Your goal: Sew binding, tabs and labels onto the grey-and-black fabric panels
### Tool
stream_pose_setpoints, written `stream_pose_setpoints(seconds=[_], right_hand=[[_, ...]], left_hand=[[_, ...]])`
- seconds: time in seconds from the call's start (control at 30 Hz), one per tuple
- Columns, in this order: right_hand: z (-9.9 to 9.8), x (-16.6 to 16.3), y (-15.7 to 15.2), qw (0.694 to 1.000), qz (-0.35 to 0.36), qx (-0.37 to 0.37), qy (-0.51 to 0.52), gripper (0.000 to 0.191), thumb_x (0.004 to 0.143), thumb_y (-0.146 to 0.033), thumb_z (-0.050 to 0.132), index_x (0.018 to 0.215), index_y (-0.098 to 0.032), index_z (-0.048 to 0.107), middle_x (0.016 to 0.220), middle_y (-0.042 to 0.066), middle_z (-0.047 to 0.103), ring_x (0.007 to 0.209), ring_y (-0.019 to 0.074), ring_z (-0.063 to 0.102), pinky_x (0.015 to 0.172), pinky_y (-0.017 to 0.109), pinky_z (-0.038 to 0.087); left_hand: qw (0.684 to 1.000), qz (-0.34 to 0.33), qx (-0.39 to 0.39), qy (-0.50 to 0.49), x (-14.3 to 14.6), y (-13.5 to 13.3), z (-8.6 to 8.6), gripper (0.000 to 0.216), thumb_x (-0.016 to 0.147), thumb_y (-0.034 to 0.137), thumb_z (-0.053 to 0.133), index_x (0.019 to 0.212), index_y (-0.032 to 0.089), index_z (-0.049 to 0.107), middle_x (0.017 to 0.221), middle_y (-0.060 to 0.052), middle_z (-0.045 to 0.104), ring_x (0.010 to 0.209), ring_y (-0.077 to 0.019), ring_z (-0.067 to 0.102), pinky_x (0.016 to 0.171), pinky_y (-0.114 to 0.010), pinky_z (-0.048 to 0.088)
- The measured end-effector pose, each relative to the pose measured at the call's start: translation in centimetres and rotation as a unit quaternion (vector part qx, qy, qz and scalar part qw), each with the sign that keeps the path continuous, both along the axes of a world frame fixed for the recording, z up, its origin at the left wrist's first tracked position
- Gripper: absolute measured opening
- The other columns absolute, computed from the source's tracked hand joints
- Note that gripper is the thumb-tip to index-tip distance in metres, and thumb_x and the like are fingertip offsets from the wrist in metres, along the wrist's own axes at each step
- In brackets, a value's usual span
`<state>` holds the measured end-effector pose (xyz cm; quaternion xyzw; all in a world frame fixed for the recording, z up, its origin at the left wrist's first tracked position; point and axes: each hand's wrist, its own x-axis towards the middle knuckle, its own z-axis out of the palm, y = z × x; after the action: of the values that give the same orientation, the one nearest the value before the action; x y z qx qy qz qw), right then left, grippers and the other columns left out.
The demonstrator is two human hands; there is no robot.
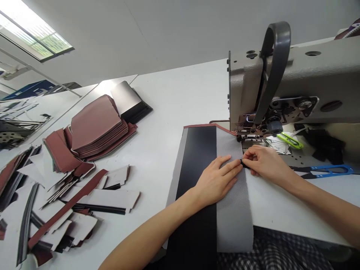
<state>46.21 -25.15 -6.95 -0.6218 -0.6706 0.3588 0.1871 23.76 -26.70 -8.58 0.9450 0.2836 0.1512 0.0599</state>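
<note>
Far left, a blue box-like thing [28, 90] sits at the back, half lost behind other items; contents can't be made out. Left hand [219, 177] lies flat on the panel [197, 161], fingers extended and slightly apart, pressing on its grey mesh part, gripping nothing. Right hand [261, 161] is closed in a pinch, thumb and index on a small black piece [243, 163] at the panel's right edge; other fingers curled under. Left fingertips come right up beside that pinch. Panel lies on the white table [182, 97], black in the middle, grey down both sides, maroon trim [200, 125] along the top, its upper right corner at the presser foot of the sewing machine [306, 78]. Needle is hard to make out; can't tell if it's in the material. Black piece mostly covered by fingers, shape unclear. Right of the machine's needle area: green snips [291, 140] on white slips [278, 145], a dark bundle [323, 144] too murky to identify, and blue snips [333, 171], partly hidden by the right forearm. Left side: stack of maroon pieces [95, 123], loose offcuts [104, 198] below it, some cut off by the frame. Checked cloth [270, 249] at bottom, also cut off.
</note>
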Motion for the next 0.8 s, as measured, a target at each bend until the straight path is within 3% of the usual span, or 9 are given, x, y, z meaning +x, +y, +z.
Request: stream_pose_setpoints(seconds=[0.17, 0.23, 0.33, 0.4, 0.53, 0.8], right_hand=[[-0.6, 0.5, 0.0, 0.995, 0.031, 0.082, -0.052, 0.018, 0.087, -0.032, 0.057, 0.077, -0.023, 0.069, 0.084, 0.002, 0.067, 0.076, 0.0194, 0.062, 0.068, 0.032, 0.046], [-1.0, 1.1, -0.4, 0.983, 0.057, 0.165, -0.056, 0.018, 0.092, -0.034, 0.057, 0.087, -0.023, 0.071, 0.094, 0.004, 0.069, 0.092, 0.024, 0.062, 0.079, 0.037, 0.05], [-1.8, 2.3, -1.3, 0.932, 0.119, 0.34, -0.038, 0.018, 0.099, -0.027, 0.057, 0.108, -0.022, 0.072, 0.11, 0.007, 0.07, 0.108, 0.0261, 0.059, 0.096, 0.043, 0.051], [-2.3, 3.0, -1.9, 0.902, 0.168, 0.398, -0.029, 0.022, 0.099, -0.018, 0.056, 0.115, -0.021, 0.07, 0.115, 0.007, 0.07, 0.116, 0.0265, 0.058, 0.101, 0.045, 0.051], [-3.0, 3.5, -2.4, 0.884, 0.24, 0.4, -0.032, 0.029, 0.097, -0.01, 0.055, 0.122, -0.018, 0.069, 0.12, 0.007, 0.07, 0.123, 0.0262, 0.056, 0.104, 0.044, 0.053], [-3.2, 3.2, -2.6, 0.885, 0.241, 0.394, -0.049, 0.028, 0.099, -0.012, 0.054, 0.122, -0.016, 0.069, 0.119, 0.008, 0.071, 0.117, 0.0248, 0.06, 0.103, 0.042, 0.054]], left_hand=[[1.0, 0.009, -0.01, 0.02, 0.2, -0.1, 0.3, 0.037, 0.104, 0.028, 0.047, 0.136, 0.018, 0.062, 0.143, -0.005, 0.063, 0.138, -0.0297, 0.05, 0.113, -0.047, 0.049], [1.0, 0.01, -0.009, 0.024, 0.2, 0.0, 0.3, 0.037, 0.104, 0.028, 0.046, 0.136, 0.018, 0.062, 0.143, -0.005, 0.063, 0.138, -0.0284, 0.05, 0.113, -0.046, 0.048], [1.0, 0.004, -0.009, 0.029, 0.2, 0.0, 0.2, 0.036, 0.105, 0.029, 0.043, 0.135, 0.019, 0.062, 0.146, -0.004, 0.06, 0.144, -0.0267, 0.046, 0.12, -0.048, 0.041], [0.999, 0.005, -0.015, 0.033, 0.2, 0.0, 0.0, 0.037, 0.106, 0.029, 0.042, 0.135, 0.02, 0.062, 0.149, -0.004, 0.058, 0.147, -0.0251, 0.043, 0.124, -0.048, 0.035], [0.999, 0.006, -0.032, 0.028, 0.1, 0.1, -0.3, 0.038, 0.106, 0.03, 0.04, 0.137, 0.02, 0.06, 0.149, -0.004, 0.058, 0.147, -0.023, 0.043, 0.127, -0.047, 0.032], [0.999, 0.002, -0.049, 0.016, 0.1, 0.3, -0.3, 0.039, 0.106, 0.029, 0.04, 0.138, 0.018, 0.058, 0.149, -0.004, 0.058, 0.147, -0.0241, 0.043, 0.126, -0.05, 0.033]])
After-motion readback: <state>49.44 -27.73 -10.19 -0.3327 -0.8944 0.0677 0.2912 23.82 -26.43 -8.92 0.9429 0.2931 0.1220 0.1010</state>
